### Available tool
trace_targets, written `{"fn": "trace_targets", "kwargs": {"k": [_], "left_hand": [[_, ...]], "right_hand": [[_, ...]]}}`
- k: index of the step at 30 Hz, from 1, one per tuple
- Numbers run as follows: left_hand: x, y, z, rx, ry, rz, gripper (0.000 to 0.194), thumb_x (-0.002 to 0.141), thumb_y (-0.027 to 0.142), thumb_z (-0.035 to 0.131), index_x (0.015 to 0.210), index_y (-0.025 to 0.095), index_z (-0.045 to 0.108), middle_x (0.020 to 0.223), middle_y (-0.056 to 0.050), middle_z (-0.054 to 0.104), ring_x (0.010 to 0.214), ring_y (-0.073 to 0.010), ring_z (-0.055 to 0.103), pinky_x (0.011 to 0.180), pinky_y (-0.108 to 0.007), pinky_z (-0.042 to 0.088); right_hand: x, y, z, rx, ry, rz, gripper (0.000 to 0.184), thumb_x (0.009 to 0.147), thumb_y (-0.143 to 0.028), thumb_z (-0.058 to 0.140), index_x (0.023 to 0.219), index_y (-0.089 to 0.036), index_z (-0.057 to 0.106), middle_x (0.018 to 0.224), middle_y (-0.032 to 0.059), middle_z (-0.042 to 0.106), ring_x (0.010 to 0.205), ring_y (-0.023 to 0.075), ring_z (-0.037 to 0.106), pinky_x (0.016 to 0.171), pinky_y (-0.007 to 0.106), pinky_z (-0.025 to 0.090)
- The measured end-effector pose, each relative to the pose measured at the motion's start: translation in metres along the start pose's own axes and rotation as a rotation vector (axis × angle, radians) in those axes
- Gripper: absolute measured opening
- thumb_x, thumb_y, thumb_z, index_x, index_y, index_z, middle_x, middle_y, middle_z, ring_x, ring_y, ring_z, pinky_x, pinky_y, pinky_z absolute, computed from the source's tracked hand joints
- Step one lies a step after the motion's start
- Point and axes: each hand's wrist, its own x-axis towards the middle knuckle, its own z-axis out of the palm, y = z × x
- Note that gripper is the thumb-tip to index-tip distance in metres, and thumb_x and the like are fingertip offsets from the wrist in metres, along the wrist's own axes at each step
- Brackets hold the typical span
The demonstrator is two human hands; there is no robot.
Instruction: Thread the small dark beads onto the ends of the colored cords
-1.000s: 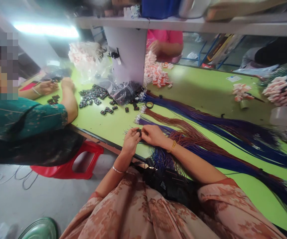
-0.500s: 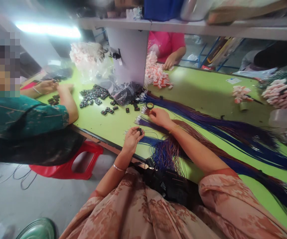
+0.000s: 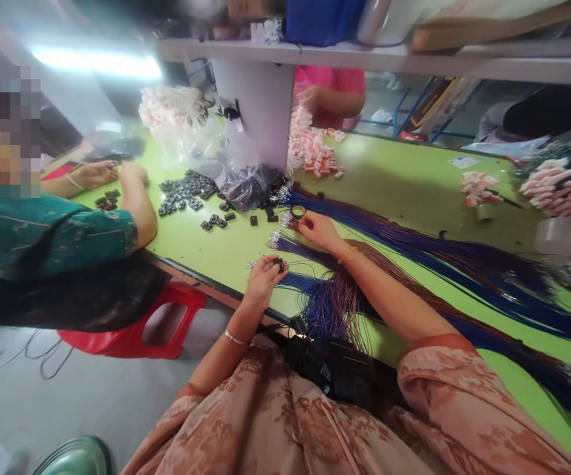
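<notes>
My left hand (image 3: 262, 280) is closed around a small black connector housing (image 3: 278, 264), held just over the near edge of the table. A thin wire runs from the housing toward the right. Beside that hand lie blue wires (image 3: 298, 281) with bare metal ends. Farther forward, my right hand (image 3: 319, 231) pinches at the metal-tipped ends of the brown wires (image 3: 293, 224); how many strands are between the fingers I cannot tell. A roll of tape (image 3: 298, 212) sits right by those fingertips. Purple-blue wires (image 3: 290, 245) with silvery terminals lie between my two hands.
Loose black housings (image 3: 189, 189) are heaped at left centre, by a plastic bag (image 3: 248, 188). Long wire bundles (image 3: 414, 244) stretch right across the green table (image 3: 389, 161). White-and-orange connectors (image 3: 318, 155) lie beyond. One co-worker (image 3: 53, 231) sits left, another (image 3: 332, 95) opposite.
My right hand stays at the brown wire ends, and my left keeps the black housing, turned slightly. The co-worker opposite has lifted a hand off the connector pile.
</notes>
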Motion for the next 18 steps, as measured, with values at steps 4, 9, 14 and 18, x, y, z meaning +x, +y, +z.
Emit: {"fn": "trace_targets", "kwargs": {"k": [4,9,14,18], "left_hand": [[-0.001,0.001,0.000,-0.010,-0.006,-0.004,0.028,0.071,0.016,0.070,0.094,0.015,0.055,0.088,-0.005,0.065,0.083,-0.0157,0.065,0.095,-0.042,0.046],[0.000,0.000,0.006,-0.052,-0.011,0.007,0.024,0.074,0.014,0.066,0.094,0.016,0.055,0.088,-0.004,0.064,0.085,-0.0153,0.065,0.096,-0.042,0.045],[0.005,-0.002,0.013,-0.081,-0.007,-0.014,0.019,0.076,0.011,0.062,0.093,0.015,0.055,0.088,-0.004,0.065,0.084,-0.0127,0.064,0.096,-0.039,0.045],[0.006,-0.003,0.014,-0.088,-0.001,-0.026,0.018,0.076,0.007,0.059,0.092,0.014,0.056,0.085,-0.004,0.065,0.082,-0.0122,0.064,0.094,-0.037,0.047]], "right_hand": [[-0.008,-0.020,0.004,0.221,-0.052,-0.055,0.014,0.075,-0.025,0.049,0.075,-0.015,0.059,0.065,-0.0005,0.058,0.057,0.0105,0.046,0.057,0.022,0.034],[-0.036,-0.035,0.003,0.266,-0.104,-0.120,0.012,0.073,-0.023,0.052,0.074,-0.014,0.060,0.063,-0.0019,0.057,0.054,0.0087,0.045,0.054,0.021,0.033],[-0.060,-0.036,0.000,0.199,-0.100,-0.152,0.011,0.073,-0.025,0.056,0.072,-0.015,0.060,0.063,-0.0015,0.057,0.054,0.0084,0.045,0.054,0.021,0.032],[-0.066,-0.033,0.000,0.163,-0.093,-0.208,0.011,0.074,-0.026,0.058,0.070,-0.016,0.058,0.064,-0.0008,0.058,0.055,0.0085,0.044,0.054,0.021,0.031]]}}
